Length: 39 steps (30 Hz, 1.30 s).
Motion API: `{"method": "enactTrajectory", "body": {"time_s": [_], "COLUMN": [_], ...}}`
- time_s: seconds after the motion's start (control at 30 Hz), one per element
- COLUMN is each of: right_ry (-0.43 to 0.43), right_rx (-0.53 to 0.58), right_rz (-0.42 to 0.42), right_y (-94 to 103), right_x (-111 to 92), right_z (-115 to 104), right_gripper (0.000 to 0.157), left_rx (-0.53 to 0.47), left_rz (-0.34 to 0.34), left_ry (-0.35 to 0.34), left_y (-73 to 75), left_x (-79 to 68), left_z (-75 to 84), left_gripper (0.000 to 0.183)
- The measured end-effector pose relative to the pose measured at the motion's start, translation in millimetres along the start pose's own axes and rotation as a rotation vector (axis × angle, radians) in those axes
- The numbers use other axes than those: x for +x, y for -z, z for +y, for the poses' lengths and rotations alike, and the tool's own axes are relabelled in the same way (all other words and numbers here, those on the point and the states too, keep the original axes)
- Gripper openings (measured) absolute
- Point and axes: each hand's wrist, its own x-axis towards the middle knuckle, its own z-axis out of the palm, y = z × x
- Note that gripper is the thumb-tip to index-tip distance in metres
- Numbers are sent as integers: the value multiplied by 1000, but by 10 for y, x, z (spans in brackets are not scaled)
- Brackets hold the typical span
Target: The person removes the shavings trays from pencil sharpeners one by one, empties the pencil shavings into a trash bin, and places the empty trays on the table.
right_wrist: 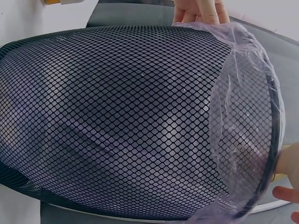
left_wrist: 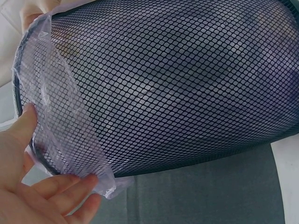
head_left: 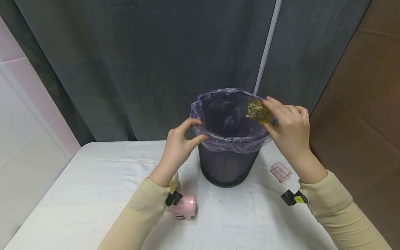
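Observation:
A black mesh wastebasket (head_left: pixel 229 165) stands upright, lined with a thin purple bag (head_left: pixel 237 146) folded over its rim. My left hand (head_left: pixel 181 139) grips the left side of the rim and liner between thumb and fingers; in the left wrist view its fingers (left_wrist: pixel 65 186) lie along the mesh. Over the right part of the opening, my right hand (head_left: pixel 290 128) pinches a small translucent yellow container (head_left: pixel 260 111) with pale, speckled bits in it. The right wrist view shows only part of that hand, at the rim, with the wastebasket wall filling most of the picture.
A small clear pink box (head_left: pixel 281 172) lies right of the wastebasket. Close to my left wrist is a glossy pink object (head_left: pixel 185 207), with a yellowish item partly hidden behind the sleeve. Dark specks dot the white tablecloth (head_left: pixel 231 222). A dark curtain (head_left: pixel 162 69) hangs behind.

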Motion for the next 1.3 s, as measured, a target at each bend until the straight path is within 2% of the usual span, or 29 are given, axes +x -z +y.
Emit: {"method": "enactTrajectory", "body": {"time_s": [0.13,0.37,0.57,0.8,1.07,1.3], "right_ry": [14,73,112,116,196,225], "right_rx": [-7,-51,-70,-44,-61,-74], "right_rz": [2,-11,-28,3,18,27], "right_y": [2,11,18,3,-15,-24], "right_x": [3,6,6,-4,-3,4], "right_z": [-4,-7,-15,-27,-21,-29], "right_gripper": [62,53,55,60,53,53], "left_rx": [-5,2,10,6,7,3], "left_rz": [2,-3,-9,-9,-9,-9], "left_ry": [-6,8,21,20,14,18], "left_y": [-2,-5,-9,-7,-7,-4], "left_x": [2,-4,-1,-6,-10,-7], "left_z": [3,6,-1,-3,-3,-8], "left_gripper": [38,38,38,38,38,39]}}
